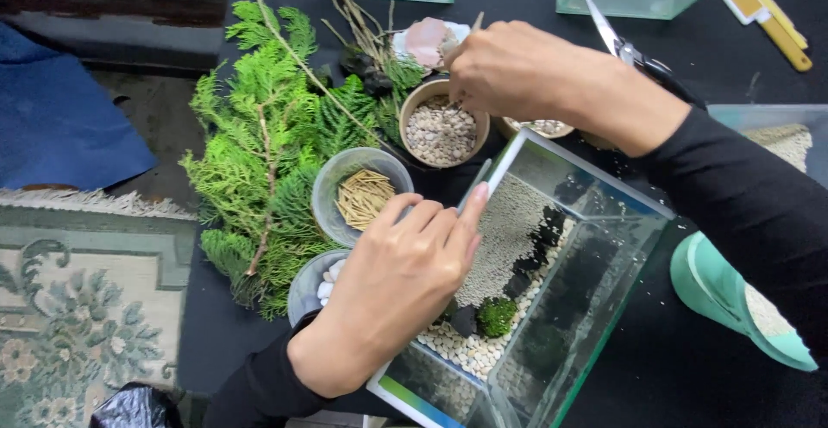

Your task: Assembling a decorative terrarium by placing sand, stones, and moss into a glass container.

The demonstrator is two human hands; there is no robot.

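Glass tank [595,221] centre-right on table [690,376]; pebbles [470,350], moss clump [496,316] inside. Left hand [405,281] on tank's left rim. Bowl of gravel [442,130] behind tank, right hand [517,70] above it. Conifer sprigs [259,152] left of bowls. Scissors [630,48] behind right wrist.

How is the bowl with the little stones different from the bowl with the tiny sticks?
The tan bowl is solid brown and holds small grey-brown pebbles; the clear bowl is see-through and holds thin tan sticks. The right hand reaches over the tan bowl, while the left hand is beside the clear bowl. Both are round, open and sit by the green branches.
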